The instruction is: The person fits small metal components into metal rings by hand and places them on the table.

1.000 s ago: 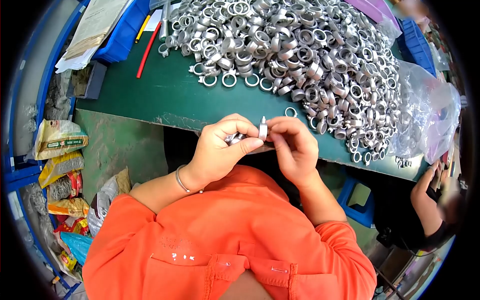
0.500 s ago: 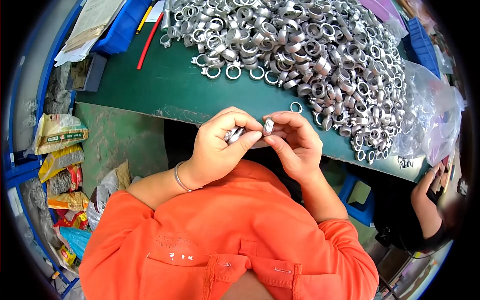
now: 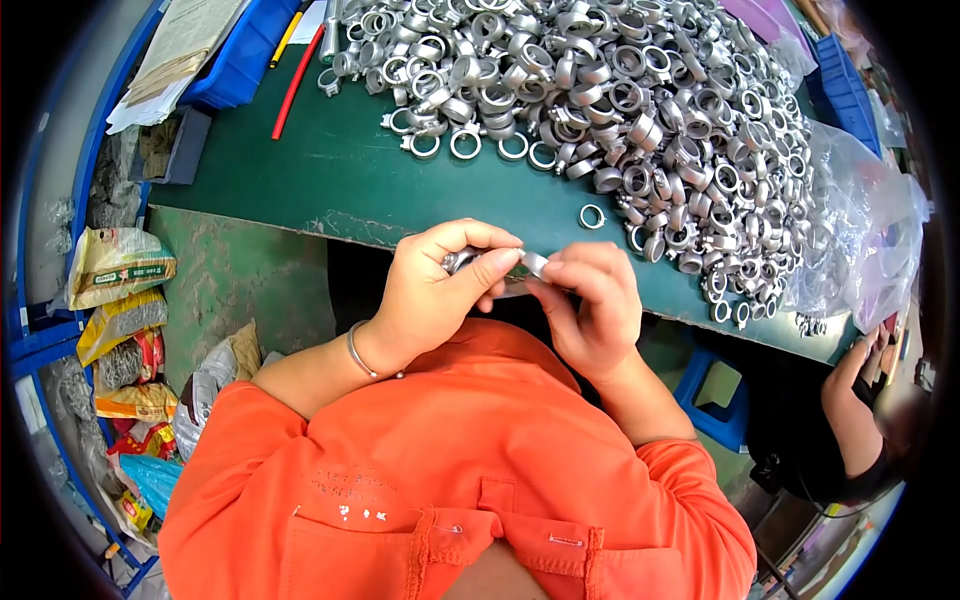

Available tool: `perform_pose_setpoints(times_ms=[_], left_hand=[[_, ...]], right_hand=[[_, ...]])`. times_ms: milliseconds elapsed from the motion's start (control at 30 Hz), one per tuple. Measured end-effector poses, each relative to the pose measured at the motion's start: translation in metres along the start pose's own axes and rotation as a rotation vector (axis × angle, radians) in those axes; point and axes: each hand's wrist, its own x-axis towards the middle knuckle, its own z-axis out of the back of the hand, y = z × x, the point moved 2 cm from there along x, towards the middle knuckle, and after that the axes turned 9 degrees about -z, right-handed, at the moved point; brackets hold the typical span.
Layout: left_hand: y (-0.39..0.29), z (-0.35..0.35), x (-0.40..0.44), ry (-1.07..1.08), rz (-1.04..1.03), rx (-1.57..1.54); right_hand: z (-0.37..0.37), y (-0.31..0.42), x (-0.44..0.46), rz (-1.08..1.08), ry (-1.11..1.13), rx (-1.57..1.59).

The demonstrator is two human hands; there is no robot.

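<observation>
My left hand (image 3: 425, 290) is closed, with a silvery metal ring clamp (image 3: 459, 260) tucked behind its thumb and fingers. Its thumb and index fingertip meet at the near end of another metal ring clamp (image 3: 535, 264). My right hand (image 3: 598, 312) pinches that same clamp between thumb and fingers, close in front of my chest at the table's edge. Fingers hide much of both pieces. One loose metal ring (image 3: 591, 216) lies on the green table (image 3: 330, 190), just beyond my right hand.
A large heap of metal ring clamps (image 3: 620, 95) covers the table's far side. Clear plastic bags (image 3: 860, 220) lie at the right, near another person's arm (image 3: 850, 420). Far left are a red stick (image 3: 298, 85), a blue bin (image 3: 232, 65) and floor sacks (image 3: 120, 265).
My right hand has turned and its fingers have curled further over the clamp, which now lies tilted with its curved band showing. My left hand has barely shifted.
</observation>
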Motion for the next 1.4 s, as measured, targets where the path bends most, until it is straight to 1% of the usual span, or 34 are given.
perform_pose_setpoints(times_ms=[33, 100, 133, 167, 200, 267, 300, 333, 400, 467, 500, 567, 600, 633, 667, 700, 733, 767, 800, 833, 867, 933, 967, 1000, 1067, 1133, 1167, 1200, 1267, 1300, 1333, 1367, 1400], left_hand=[[0.0, 0.0, 0.001, 0.0, -0.001, 0.0], [0.004, -0.002, 0.002, -0.039, 0.239, -0.434], [0.006, -0.003, 0.003, -0.071, 0.315, -0.512], [0.002, -0.002, 0.003, -0.018, 0.374, -0.586], [-0.002, 0.001, 0.001, 0.035, 0.432, -0.661], [0.009, 0.01, -0.007, 0.197, 0.545, -0.6], [0.006, 0.014, -0.01, 0.323, 0.599, -0.518], [0.011, 0.015, -0.015, 0.35, 0.656, -0.496], [0.028, 0.019, -0.018, 0.394, 0.77, -0.438], [0.081, 0.026, -0.015, 0.131, 0.681, -0.575], [0.099, 0.028, -0.012, -0.078, 0.691, -0.638], [0.123, 0.026, 0.003, -0.32, 0.668, -0.769], [0.117, 0.022, 0.009, -0.421, 0.636, -0.809], [0.123, 0.025, 0.01, -0.419, 0.631, -0.811], [0.133, 0.03, 0.012, -0.315, 0.586, -0.833], [0.13, 0.029, 0.016, -0.209, 0.541, -0.852], [0.128, 0.027, 0.018, -0.206, 0.537, -0.852], [0.125, 0.023, 0.017, -0.169, 0.553, -0.78], [0.114, 0.019, 0.017, -0.132, 0.569, -0.707], [0.099, 0.015, 0.016, -0.063, 0.624, -0.648], [0.097, 0.014, 0.013, -0.062, 0.624, -0.646], [0.083, 0.007, 0.003, 0.537, 0.401, 0.003], [0.067, 0.008, -0.002, 0.752, 0.485, 0.123], [0.045, 0.003, -0.002, 0.854, 0.32, 0.165], [0.013, -0.002, 0.001, 0.856, 0.087, 0.21], [0.003, -0.002, -0.001, 0.458, 0.266, -0.032], [-0.008, -0.004, 0.003, 0.328, 0.242, -0.214], [-0.012, -0.01, 0.006, 0.233, 0.132, -0.298], [-0.002, -0.008, 0.006, 0.159, 0.048, -0.142], [0.0, -0.009, 0.006, 0.16, 0.05, -0.143], [0.0, -0.01, 0.005, 0.16, -0.038, -0.069], [0.0, -0.01, 0.004, 0.161, -0.127, 0.005], [0.002, -0.01, 0.003, 0.163, -0.124, 0.003]], right_hand=[[0.0, 0.006, 0.002, 0.04, 0.031, -0.042], [0.0, 0.012, 0.007, 0.115, 0.15, 0.037], [-0.002, 0.013, 0.008, 0.147, 0.188, 0.088], [0.0, 0.011, 0.009, 0.124, 0.16, 0.075], [0.003, 0.007, 0.015, 0.135, 0.136, -0.011], [0.008, -0.012, 0.025, 0.085, 0.044, -0.346], [0.011, -0.016, 0.032, 0.065, 0.024, -0.532], [0.014, -0.019, 0.038, 0.044, 0.003, -0.719], [0.012, -0.027, 0.044, 0.031, 0.004, -0.882], [0.012, -0.029, 0.046, 0.068, -0.008, -0.9], [0.012, -0.029, 0.046, 0.088, 0.011, -0.888], [0.015, -0.027, 0.047, 0.117, 0.029, -0.881], [0.016, -0.025, 0.047, 0.095, 0.05, -0.847], [0.017, -0.022, 0.047, 0.072, 0.07, -0.814], [0.018, -0.02, 0.044, 0.076, 0.069, -0.815], [0.018, -0.019, 0.039, -0.067, 0.113, -0.56], [0.019, -0.018, 0.036, -0.205, 0.155, -0.303], [0.019, -0.014, 0.034, -0.205, 0.151, -0.2], [0.019, -0.013, 0.032, -0.146, 0.156, -0.148], [0.019, -0.01, 0.028, -0.255, 0.178, -0.018], [0.018, -0.008, 0.025, -0.365, 0.199, 0.112], [0.017, -0.012, 0.017, -0.36, 0.176, 0.126], [0.015, -0.014, 0.013, -0.345, 0.165, 0.163], [0.015, -0.015, 0.01, -0.328, 0.154, 0.2], [0.014, -0.014, 0.009, -0.32, 0.158, 0.205], [0.013, -0.012, 0.008, -0.191, 0.14, 0.164], [0.012, -0.011, 0.005, -0.184, 0.13, 0.157], [0.012, -0.01, 0.004, -0.187, 0.131, 0.159], [0.01, -0.004, 0.003, -0.01, 0.13, -0.016], [0.01, -0.005, 0.002, -0.006, 0.139, -0.021], [0.009, -0.007, 0.0, -0.01, 0.138, -0.022], [0.008, -0.011, -0.003, -0.104, 0.099, 0.074], [0.007, -0.014, -0.006, -0.196, 0.06, 0.17]])
